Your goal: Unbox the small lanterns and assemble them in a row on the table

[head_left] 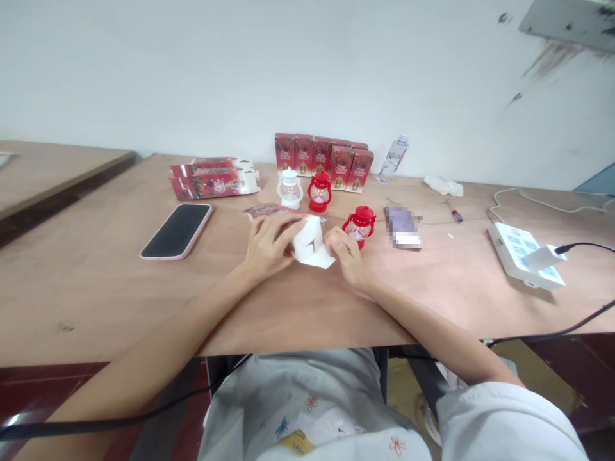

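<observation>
My left hand (270, 244) is wrapped around a small carton (311, 242), whose white inside and end flaps face me. At the right edge of those flaps, my right hand (350, 256) has its fingers curled in a pinch against the card. Just beyond my right hand stands a red lantern (361, 224), upright on the table. Another red lantern (319, 192) and a white lantern (289, 189) stand side by side behind the carton. A red printed piece of card (266, 210) lies behind my left hand, partly hidden by it.
Several red printed boxes (303, 155) stand against the wall. Flat red cartons (211, 184) lie at the left, behind a phone (177, 232). Toward the right are a bottle (393, 159), a crumpled tissue (442, 186), a blurred purple item (402, 225), a screwdriver (454, 212) and a power strip (516, 246) with cables.
</observation>
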{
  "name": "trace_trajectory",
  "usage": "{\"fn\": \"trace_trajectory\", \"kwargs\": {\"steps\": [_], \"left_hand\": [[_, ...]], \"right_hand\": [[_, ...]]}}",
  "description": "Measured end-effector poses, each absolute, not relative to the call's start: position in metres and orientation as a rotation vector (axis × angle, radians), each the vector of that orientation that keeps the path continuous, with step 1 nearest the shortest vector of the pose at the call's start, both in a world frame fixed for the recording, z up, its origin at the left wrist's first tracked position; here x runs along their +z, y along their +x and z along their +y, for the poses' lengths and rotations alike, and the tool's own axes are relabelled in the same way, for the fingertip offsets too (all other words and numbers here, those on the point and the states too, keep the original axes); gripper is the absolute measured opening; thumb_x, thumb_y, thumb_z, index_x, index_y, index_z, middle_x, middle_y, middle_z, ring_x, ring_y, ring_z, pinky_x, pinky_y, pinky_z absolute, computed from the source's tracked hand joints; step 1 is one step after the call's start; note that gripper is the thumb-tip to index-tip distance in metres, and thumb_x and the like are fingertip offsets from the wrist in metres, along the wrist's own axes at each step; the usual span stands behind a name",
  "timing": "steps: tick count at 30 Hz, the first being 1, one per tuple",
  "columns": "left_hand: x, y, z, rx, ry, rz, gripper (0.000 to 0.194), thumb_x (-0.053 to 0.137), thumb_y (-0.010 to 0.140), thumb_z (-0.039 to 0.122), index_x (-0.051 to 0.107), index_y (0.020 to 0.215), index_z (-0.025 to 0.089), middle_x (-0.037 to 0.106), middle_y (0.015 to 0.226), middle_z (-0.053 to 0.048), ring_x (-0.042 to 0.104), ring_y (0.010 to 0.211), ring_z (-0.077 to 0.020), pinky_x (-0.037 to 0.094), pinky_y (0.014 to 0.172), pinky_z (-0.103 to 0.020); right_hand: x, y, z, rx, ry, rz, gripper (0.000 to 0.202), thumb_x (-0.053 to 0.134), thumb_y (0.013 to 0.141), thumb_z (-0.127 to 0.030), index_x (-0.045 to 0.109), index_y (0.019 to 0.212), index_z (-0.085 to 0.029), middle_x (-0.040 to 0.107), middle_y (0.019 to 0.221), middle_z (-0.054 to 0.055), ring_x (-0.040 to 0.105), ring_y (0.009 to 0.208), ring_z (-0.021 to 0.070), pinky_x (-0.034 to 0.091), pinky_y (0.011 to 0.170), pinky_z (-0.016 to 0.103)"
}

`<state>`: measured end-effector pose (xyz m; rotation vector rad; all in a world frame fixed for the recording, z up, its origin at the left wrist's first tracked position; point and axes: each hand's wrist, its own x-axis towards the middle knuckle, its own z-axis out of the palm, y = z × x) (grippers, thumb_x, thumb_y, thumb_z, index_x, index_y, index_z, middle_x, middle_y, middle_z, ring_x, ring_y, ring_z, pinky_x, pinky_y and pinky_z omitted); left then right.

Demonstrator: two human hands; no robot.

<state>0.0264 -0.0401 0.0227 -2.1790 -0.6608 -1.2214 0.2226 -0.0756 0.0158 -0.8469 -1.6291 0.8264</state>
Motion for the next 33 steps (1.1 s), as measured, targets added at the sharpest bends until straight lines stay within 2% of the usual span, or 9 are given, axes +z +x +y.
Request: {"fn": "trace_trajectory", "kwargs": {"steps": [2, 5, 8, 12, 18, 23, 27, 30, 33], "left_hand": [[0.022, 0.025, -0.038, -1.221, -2.165, -0.694, 0.057, 0.061, 0.076, 0.02, 0.041, 0.129, 0.028, 0.066, 0.114, -0.008, 0.062, 0.099, -0.0217, 0.036, 0.083, -0.036], [0.017, 0.021, -0.034, -1.181, -2.184, -0.751, 0.056, 0.059, 0.077, 0.019, 0.043, 0.129, 0.031, 0.065, 0.118, -0.007, 0.061, 0.101, -0.0227, 0.035, 0.084, -0.038], [0.011, 0.019, -0.031, -1.167, -2.203, -0.785, 0.05, 0.058, 0.079, 0.02, 0.047, 0.125, 0.033, 0.064, 0.121, -0.006, 0.061, 0.103, -0.0229, 0.033, 0.087, -0.04], [0.008, 0.02, -0.032, -1.147, -2.149, -0.707, 0.043, 0.057, 0.083, 0.02, 0.049, 0.122, 0.035, 0.065, 0.121, -0.004, 0.061, 0.104, -0.0204, 0.032, 0.087, -0.038], [0.013, 0.021, -0.031, -1.079, -2.17, -0.695, 0.039, 0.057, 0.086, 0.022, 0.049, 0.121, 0.037, 0.065, 0.121, -0.002, 0.06, 0.107, -0.0189, 0.031, 0.088, -0.037], [0.02, 0.017, -0.029, -1.069, -2.109, -0.667, 0.044, 0.056, 0.086, 0.018, 0.047, 0.123, 0.04, 0.063, 0.125, -0.002, 0.06, 0.106, -0.0181, 0.032, 0.084, -0.037], [0.023, 0.011, -0.029, -1.042, -2.076, -0.7, 0.04, 0.054, 0.086, 0.018, 0.05, 0.119, 0.041, 0.063, 0.124, -0.002, 0.059, 0.105, -0.0199, 0.034, 0.081, -0.039], [0.024, 0.003, -0.025, -1.014, -2.113, -0.856, 0.029, 0.055, 0.087, 0.027, 0.054, 0.114, 0.036, 0.065, 0.117, -0.006, 0.059, 0.102, -0.0233, 0.035, 0.079, -0.042], [0.028, -0.005, -0.02, -1.02, -2.159, -0.903, 0.023, 0.055, 0.087, 0.041, 0.058, 0.106, 0.028, 0.068, 0.1, -0.01, 0.06, 0.088, -0.0245, 0.036, 0.074, -0.041]], "right_hand": [[0.016, 0.223, -0.076, 0.815, -0.838, -1.609, 0.048, 0.039, 0.091, -0.054, 0.047, 0.058, -0.02, 0.047, 0.076, 0.001, 0.048, 0.075, 0.0139, 0.04, 0.074, 0.031], [0.018, 0.223, -0.078, 0.844, -0.862, -1.56, 0.042, 0.043, 0.09, -0.052, 0.059, 0.067, -0.021, 0.052, 0.092, 0.003, 0.052, 0.091, 0.0154, 0.041, 0.087, 0.033], [0.017, 0.22, -0.08, 0.938, -0.869, -1.578, 0.035, 0.048, 0.089, -0.051, 0.069, 0.08, -0.025, 0.051, 0.11, 0.003, 0.048, 0.111, 0.0177, 0.036, 0.099, 0.034], [0.013, 0.215, -0.077, 1.209, -0.838, -1.438, 0.033, 0.054, 0.083, -0.054, 0.072, 0.081, -0.025, 0.051, 0.123, 0.003, 0.044, 0.121, 0.0214, 0.033, 0.104, 0.037], [0.021, 0.214, -0.075, 1.794, -0.749, -1.037, 0.042, 0.048, 0.082, -0.059, 0.069, 0.087, -0.023, 0.067, 0.102, 0.005, 0.056, 0.107, 0.023, 0.04, 0.098, 0.044], [0.021, 0.214, -0.075, 1.688, -0.762, -1.014, 0.044, 0.043, 0.084, -0.06, 0.066, 0.086, -0.023, 0.069, 0.099, 0.005, 0.06, 0.101, 0.0229, 0.046, 0.092, 0.044], [0.02, 0.218, -0.072, 1.528, -0.793, -1.152, 0.052, 0.034, 0.086, -0.064, 0.064, 0.08, -0.023, 0.065, 0.114, 0.005, 0.059, 0.107, 0.0241, 0.049, 0.087, 0.044], [0.025, 0.225, -0.07, 1.418, -0.783, -1.212, 0.052, 0.031, 0.088, -0.063, 0.064, 0.079, -0.024, 0.055, 0.132, 0.002, 0.052, 0.119, 0.0239, 0.049, 0.089, 0.042], [0.029, 0.228, -0.071, 1.372, -0.763, -1.2, 0.041, 0.041, 0.087, -0.058, 0.063, 0.085, -0.024, 0.054, 0.133, 0.003, 0.052, 0.12, 0.0243, 0.048, 0.092, 0.044]]}}
